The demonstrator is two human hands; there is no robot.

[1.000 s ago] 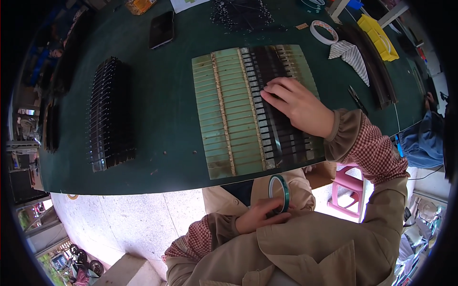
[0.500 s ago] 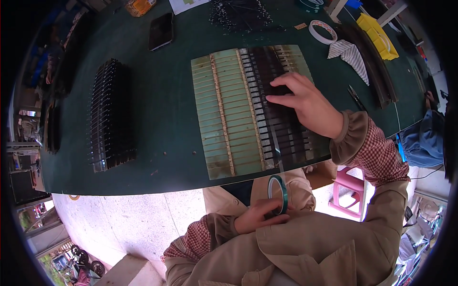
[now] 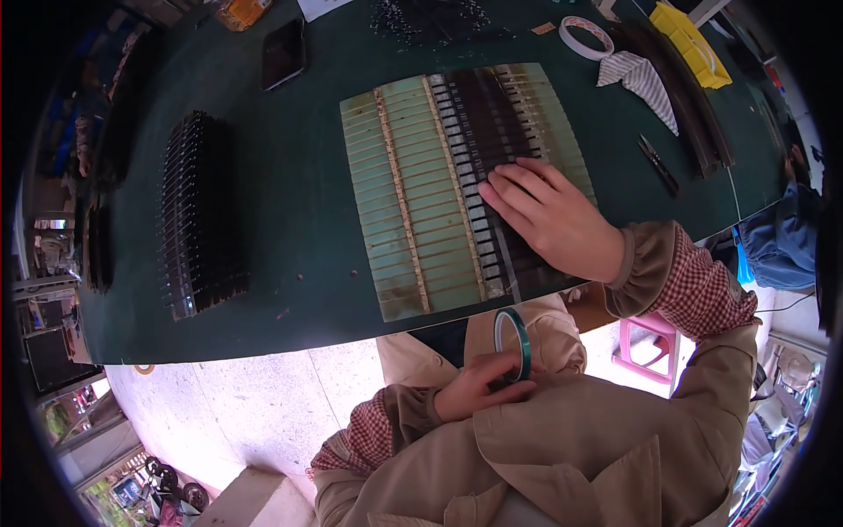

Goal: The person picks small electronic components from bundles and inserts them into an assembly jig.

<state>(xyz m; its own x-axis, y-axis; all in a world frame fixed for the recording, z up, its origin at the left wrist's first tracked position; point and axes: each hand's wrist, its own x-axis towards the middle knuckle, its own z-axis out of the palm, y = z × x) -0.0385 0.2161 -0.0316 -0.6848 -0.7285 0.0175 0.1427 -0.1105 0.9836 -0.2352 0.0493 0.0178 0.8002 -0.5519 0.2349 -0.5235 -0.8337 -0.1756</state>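
My right hand (image 3: 555, 218) lies flat, fingers stretched, on a row of dark, thin strips (image 3: 479, 119). These strips sit side by side on a pale green slotted board (image 3: 406, 180) with lighter vertical bars. Below the table edge, my left hand (image 3: 479, 386) grips a roll of green tape (image 3: 525, 344). A narrow length of tape (image 3: 509, 268) runs from the roll up over the board's front edge and along the strips. Its upper part passes under my right fingers, where the palm hides it.
On the left stands a stack of dark strips (image 3: 189, 220). Farther back lies a phone (image 3: 284, 54). To the right are tweezers or small scissors (image 3: 659, 164), a striped cloth (image 3: 641, 83), a white tape roll (image 3: 587, 38) and a yellow bin (image 3: 691, 46). A pink stool (image 3: 645, 351) stands below.
My right hand has moved nearer along the strips, and its fingers have gone from spread to lying flat together. My left hand still holds the tape roll. The view has shifted slightly.
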